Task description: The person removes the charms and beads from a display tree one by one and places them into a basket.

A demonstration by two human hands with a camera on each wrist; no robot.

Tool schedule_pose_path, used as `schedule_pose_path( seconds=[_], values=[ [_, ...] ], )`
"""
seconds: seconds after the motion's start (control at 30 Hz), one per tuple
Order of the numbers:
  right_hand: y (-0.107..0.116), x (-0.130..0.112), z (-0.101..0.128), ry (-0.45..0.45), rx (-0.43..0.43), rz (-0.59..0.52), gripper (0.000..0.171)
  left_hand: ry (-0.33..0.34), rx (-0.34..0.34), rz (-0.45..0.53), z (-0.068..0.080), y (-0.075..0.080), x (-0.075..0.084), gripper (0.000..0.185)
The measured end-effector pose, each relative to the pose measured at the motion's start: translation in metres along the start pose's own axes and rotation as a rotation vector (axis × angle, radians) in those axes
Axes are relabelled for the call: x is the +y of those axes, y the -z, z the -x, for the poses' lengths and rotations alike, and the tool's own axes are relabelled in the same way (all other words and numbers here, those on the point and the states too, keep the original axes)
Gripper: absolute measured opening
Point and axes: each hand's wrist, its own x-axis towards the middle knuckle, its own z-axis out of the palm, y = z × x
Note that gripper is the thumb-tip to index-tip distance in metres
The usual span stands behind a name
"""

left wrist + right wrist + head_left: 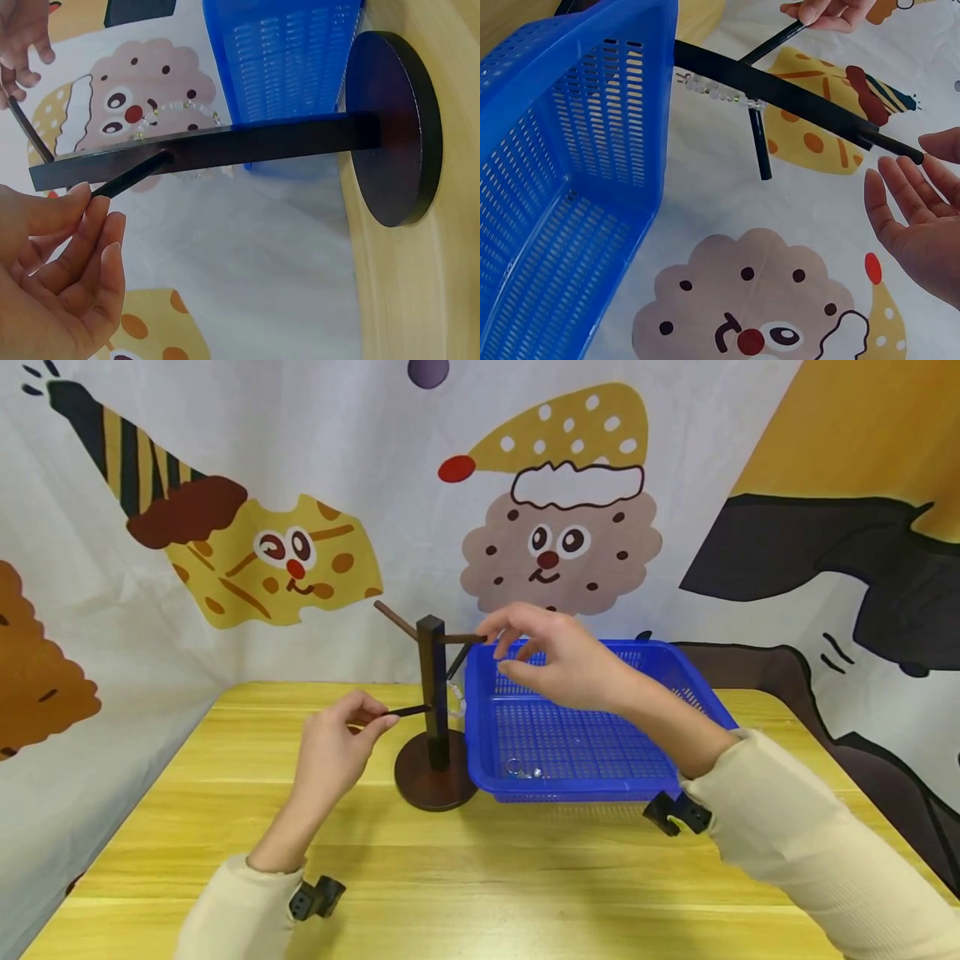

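Observation:
A dark wooden stand with a round base and several side pegs is upright on the table. My left hand pinches the end of its lower peg between thumb and fingertips. At the tip of an upper peg is my right hand, with fingertips right at the peg's end, the thumb apart and the fingers loosely bent. A clear beaded bracelet hangs from another peg on the side toward the basket.
Close to the stand's right sits a blue plastic basket, with a small clear ring-shaped piece and tiny beads inside. Behind the wooden table hangs a cloth printed with cartoon figures.

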Motion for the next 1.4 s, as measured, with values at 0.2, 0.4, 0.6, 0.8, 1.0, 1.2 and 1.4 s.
schedule_pose_path(
  seconds=[0.2,0.4,0.6,0.8,1.0,1.2,1.4],
  values=[
    [-0.004,-0.005,-0.002,0.025,-0.012,-0.016,0.033,-0.034,0.013,-0.015,-0.007,0.001,-0.007,0.006],
    [-0.007,-0.011,-0.004,0.043,-0.031,-0.016,0.033,-0.037,0.029,-0.034,-0.013,0.002,-0.013,0.007],
    [-0.011,-0.017,-0.006,0.071,-0.061,-0.035,0.033,-0.016,0.025,-0.028,-0.019,0.002,-0.017,0.008],
    [-0.016,-0.022,-0.007,0.088,-0.081,-0.05,0.034,-0.01,0.023,-0.049,-0.024,0.002,-0.018,0.009],
    [-0.019,-0.024,-0.009,0.1,-0.088,-0.063,0.035,-0.002,-0.004,-0.051,-0.029,0.003,-0.019,0.01],
    [-0.022,-0.027,-0.012,0.092,-0.102,-0.058,0.035,0.009,-0.031,-0.06,-0.033,0.004,-0.018,0.012],
    [-0.024,-0.029,-0.014,0.072,-0.117,-0.06,0.035,0.017,-0.039,-0.071,-0.037,0.003,-0.019,0.013]
  ],
)
